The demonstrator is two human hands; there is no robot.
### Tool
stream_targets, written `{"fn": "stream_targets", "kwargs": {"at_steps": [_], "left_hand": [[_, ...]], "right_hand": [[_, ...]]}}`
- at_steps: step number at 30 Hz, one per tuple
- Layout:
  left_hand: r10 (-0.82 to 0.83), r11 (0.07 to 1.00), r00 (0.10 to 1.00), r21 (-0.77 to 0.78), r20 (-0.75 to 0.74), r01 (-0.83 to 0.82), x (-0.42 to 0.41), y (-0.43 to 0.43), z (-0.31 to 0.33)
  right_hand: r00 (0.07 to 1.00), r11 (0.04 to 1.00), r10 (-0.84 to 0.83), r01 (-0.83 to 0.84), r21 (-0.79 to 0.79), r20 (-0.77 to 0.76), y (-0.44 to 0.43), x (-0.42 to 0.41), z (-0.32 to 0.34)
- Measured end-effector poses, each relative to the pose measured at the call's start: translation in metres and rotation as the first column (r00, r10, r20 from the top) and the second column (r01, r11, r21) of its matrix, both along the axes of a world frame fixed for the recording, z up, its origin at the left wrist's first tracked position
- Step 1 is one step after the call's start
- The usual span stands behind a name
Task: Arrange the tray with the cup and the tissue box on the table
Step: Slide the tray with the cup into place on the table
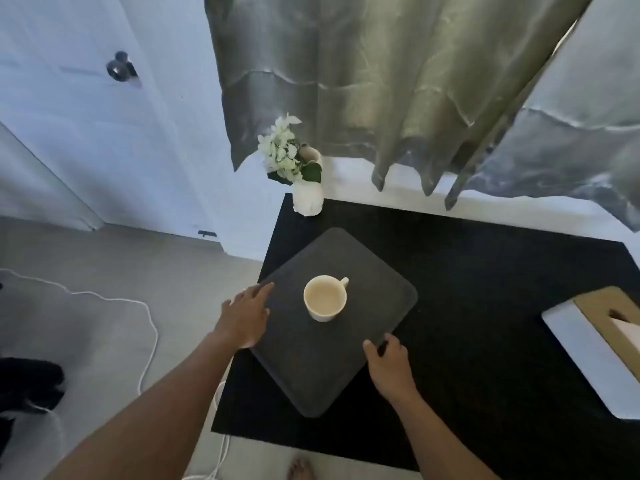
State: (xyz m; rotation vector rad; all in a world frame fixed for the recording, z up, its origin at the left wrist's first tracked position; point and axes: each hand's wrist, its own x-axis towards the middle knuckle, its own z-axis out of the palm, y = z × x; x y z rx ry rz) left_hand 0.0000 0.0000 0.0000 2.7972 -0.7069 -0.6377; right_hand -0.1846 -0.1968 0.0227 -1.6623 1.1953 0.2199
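Observation:
A dark grey tray [363, 258] lies turned at an angle on the left part of the black table [485, 271]. A cream cup [325, 298] stands upright near the tray's middle, its handle pointing away from me. My left hand [245, 317] rests flat on the tray's left edge with the fingers spread. My right hand [389, 367] grips the tray's near right edge, thumb on top. The tissue box [595, 348], white with a tan top, lies at the table's right edge and is partly cut off by the frame.
A white vase with white flowers [306, 188] stands at the table's far left corner. Curtains [398, 81] hang behind the table. A white cable [145, 317] runs over the floor on the left, beside a door [86, 98]. My bare foot [301, 469] shows below the table's near edge.

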Motion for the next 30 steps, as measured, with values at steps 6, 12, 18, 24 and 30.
{"fn": "stream_targets", "kwargs": {"at_steps": [6, 12, 18, 24, 30], "left_hand": [[0.018, 1.0, 0.999, 0.002, -0.045, -0.018, 0.013, 0.003, -0.017], [0.069, 0.997, 0.996, -0.016, -0.063, -0.07, 0.026, 0.004, -0.027], [0.185, 0.98, 0.982, -0.071, -0.032, -0.187, 0.014, 0.01, -0.035], [0.2, 0.978, 0.979, -0.057, 0.025, -0.198, -0.011, 0.015, -0.042], [0.448, 0.891, 0.893, -0.052, -0.044, -0.45, -0.042, 0.013, -0.049]], "right_hand": [[0.991, 0.987, -0.104, 0.113, 0.112, -0.087, 0.015, 0.005, -0.027], [0.975, 0.968, -0.207, 0.217, 0.126, -0.085, 0.019, 0.015, -0.039], [0.962, 0.956, -0.258, 0.267, 0.118, -0.084, 0.012, 0.022, -0.048], [0.946, 0.953, -0.303, 0.303, -0.018, -0.116, 0.004, 0.037, -0.051], [0.97, 0.968, -0.146, 0.098, -0.233, -0.196, -0.018, 0.056, -0.052]]}}
